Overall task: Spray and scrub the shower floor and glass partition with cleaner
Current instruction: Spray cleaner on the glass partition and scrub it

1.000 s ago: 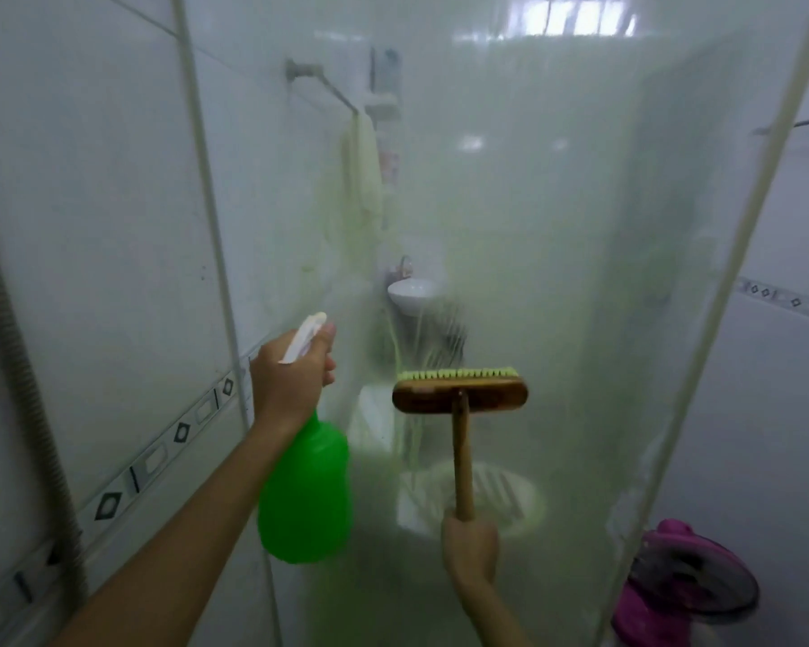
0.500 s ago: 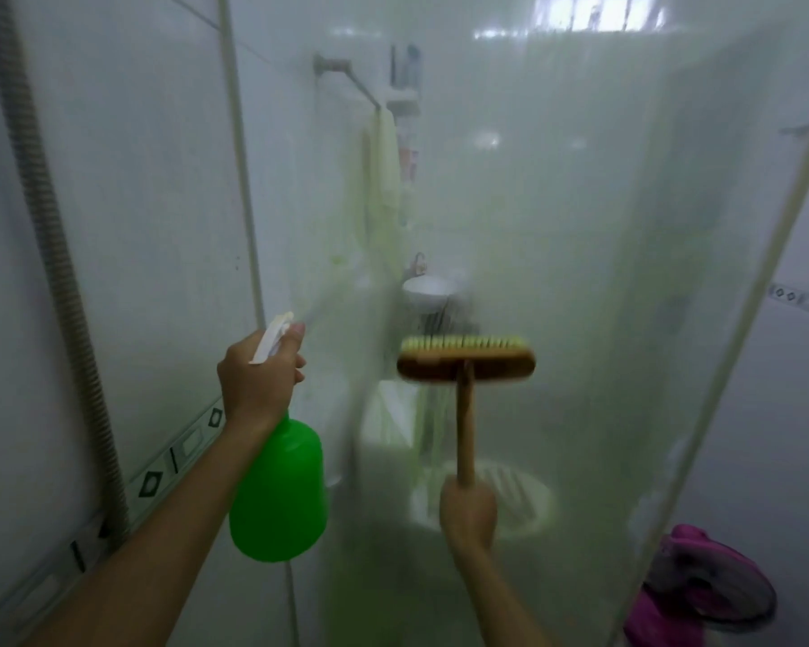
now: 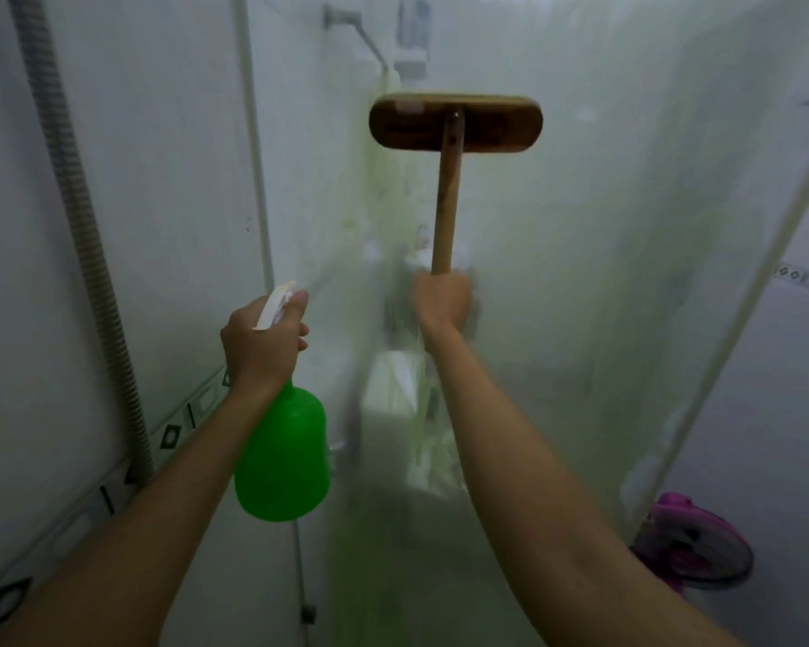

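Observation:
The glass partition (image 3: 603, 282) fills the view ahead, misted and streaked with greenish cleaner. My left hand (image 3: 260, 345) grips the neck of a green spray bottle (image 3: 282, 459), with a finger on its white trigger head pointed at the glass. My right hand (image 3: 442, 298) holds the wooden handle of a scrub brush, arm stretched out. The wooden brush head (image 3: 456, 128) is raised high against the glass, its back toward me and its bristles hidden. The shower floor is out of view.
A ribbed grey shower hose (image 3: 78, 217) runs down the tiled wall on the left. A pink object (image 3: 694, 541) sits low on the right past the partition's edge. A towel rail (image 3: 356, 25) and toilet tank (image 3: 393, 389) show blurred through the glass.
My right hand has pushed the brush far upward on the glass, from mid-height to near the top. The spray bottle stays in roughly the same place in my left hand.

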